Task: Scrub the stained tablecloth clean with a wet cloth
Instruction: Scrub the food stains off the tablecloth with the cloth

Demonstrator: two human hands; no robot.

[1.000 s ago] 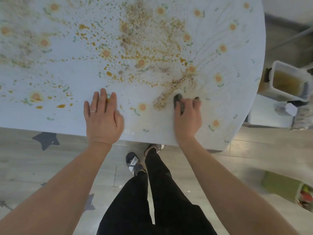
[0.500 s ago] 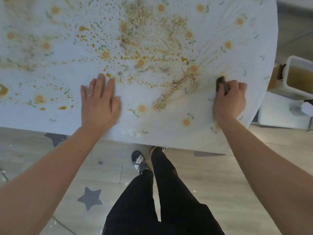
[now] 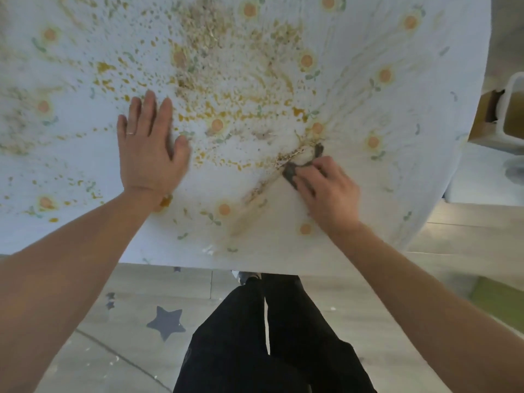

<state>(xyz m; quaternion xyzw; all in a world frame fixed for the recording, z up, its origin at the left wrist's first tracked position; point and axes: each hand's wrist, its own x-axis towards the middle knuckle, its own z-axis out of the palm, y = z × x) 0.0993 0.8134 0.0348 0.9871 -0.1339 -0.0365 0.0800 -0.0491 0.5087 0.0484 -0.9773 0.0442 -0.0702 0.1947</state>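
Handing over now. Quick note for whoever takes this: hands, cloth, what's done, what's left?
Left hand: open, pressed flat on the tablecloth, pinning it.
Right hand: grips the cloth at the brown streak.
Done: the patch near the right hand looks mostly clean.
Left: the streak, plus orange spatter over centre and left.

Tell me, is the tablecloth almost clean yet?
Not yet. The right edge of the tablecloth looks fairly clean. Right now the right hand holds a dark cloth against the brown streak while the left hand presses flat. Orange splatters across the middle are left.
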